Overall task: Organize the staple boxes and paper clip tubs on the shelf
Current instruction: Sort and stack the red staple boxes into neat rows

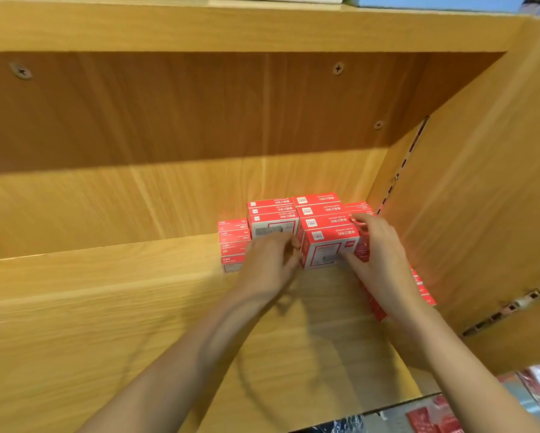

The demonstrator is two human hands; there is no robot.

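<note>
Against the back right corner of the wooden shelf (106, 307), red staple boxes (273, 214) are sitting in stacked rows, and both hands are working on the front stack (328, 245) of them. The right hand (384, 254) is gripping that stack from its right side, with the thumb lying along the lower front edge and the fingers curling over the top right corner. The left hand (268, 264) is reaching in at the stack's left side with its fingers bent toward the box edge; motion blur is making it hard to tell whether they are actually closing on the box or only touching it. More red boxes are lining the right wall (481, 214) behind the right wrist, and a lower stack (232, 245) is standing at the left end of the group. No paper clip tubs are showing. The step in hand appears to be squaring this front stack against its neighbours. To do it well, both hands should be pressing evenly from the two sides so the stacked boxes are moving as one block, sliding along the board rather than lifting, and easing back until the faces are sitting flush with the row behind. Uneven pressure would likely be shearing the top boxes off the pile.
</note>
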